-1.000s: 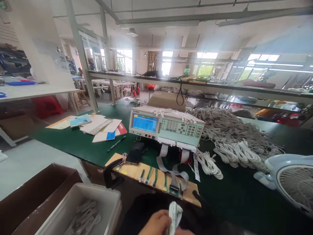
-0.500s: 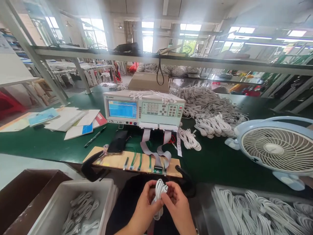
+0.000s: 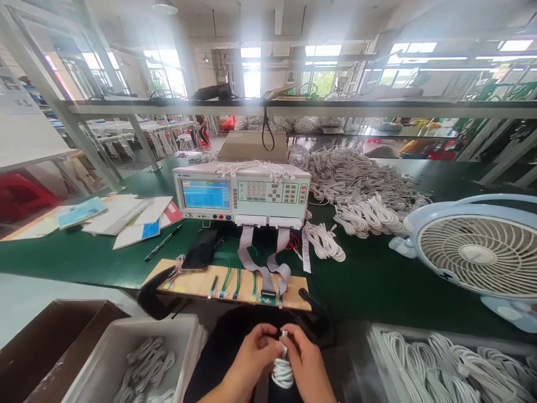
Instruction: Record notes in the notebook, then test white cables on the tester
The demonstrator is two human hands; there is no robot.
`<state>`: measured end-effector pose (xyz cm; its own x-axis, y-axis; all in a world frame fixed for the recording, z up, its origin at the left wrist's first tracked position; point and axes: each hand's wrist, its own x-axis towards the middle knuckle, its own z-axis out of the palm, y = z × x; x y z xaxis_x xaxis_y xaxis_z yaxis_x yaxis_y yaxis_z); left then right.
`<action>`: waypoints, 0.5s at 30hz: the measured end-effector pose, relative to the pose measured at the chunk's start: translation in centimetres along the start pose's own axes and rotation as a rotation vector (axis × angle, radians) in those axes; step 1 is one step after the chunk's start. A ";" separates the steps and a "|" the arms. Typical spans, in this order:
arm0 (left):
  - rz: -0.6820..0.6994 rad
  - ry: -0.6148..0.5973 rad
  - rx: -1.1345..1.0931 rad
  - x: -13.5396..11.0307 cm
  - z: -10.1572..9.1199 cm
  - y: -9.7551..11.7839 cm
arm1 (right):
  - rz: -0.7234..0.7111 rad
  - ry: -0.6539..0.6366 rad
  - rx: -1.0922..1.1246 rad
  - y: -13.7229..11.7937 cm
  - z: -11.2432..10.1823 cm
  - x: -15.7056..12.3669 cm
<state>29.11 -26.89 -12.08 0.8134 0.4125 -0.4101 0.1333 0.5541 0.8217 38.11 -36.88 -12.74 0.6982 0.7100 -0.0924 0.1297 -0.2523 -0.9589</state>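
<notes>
Both hands, left hand [image 3: 251, 352] + right hand [image 3: 302, 358], pinch a coiled white cable [image 3: 282, 370] below the bench's near edge, over lap; risk: coil loosens, grip's only at the top

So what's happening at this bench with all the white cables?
A person sits at a green workbench and holds a small coiled white cable in both hands, the left hand and right hand pinching its top end close to the body. Ahead stands a tester with a lit blue screen, wired by grey ribbon leads to a wooden board. A white bin on the left and a tray on the right hold more coiled cables; a fan stands to the right.
</notes>
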 end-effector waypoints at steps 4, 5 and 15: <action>0.117 0.076 0.120 0.7 -0.2 0.1 | -0.007 0.119 -0.169 0.2 0.3 0.5; 0.098 0.114 0.086 0.9 -0.3 0.2 | 0.016 0.099 -0.101 0.0 0.2 0.7; 0.201 0.011 0.094 1.7 -2.0 1.6 | 0.126 -0.076 0.151 -2.5 0.0 3.2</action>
<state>29.61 -23.86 -12.20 0.8228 0.5159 -0.2385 0.0219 0.3906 0.9203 40.01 -34.01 -10.65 0.6462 0.7280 -0.2290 -0.0663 -0.2454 -0.9671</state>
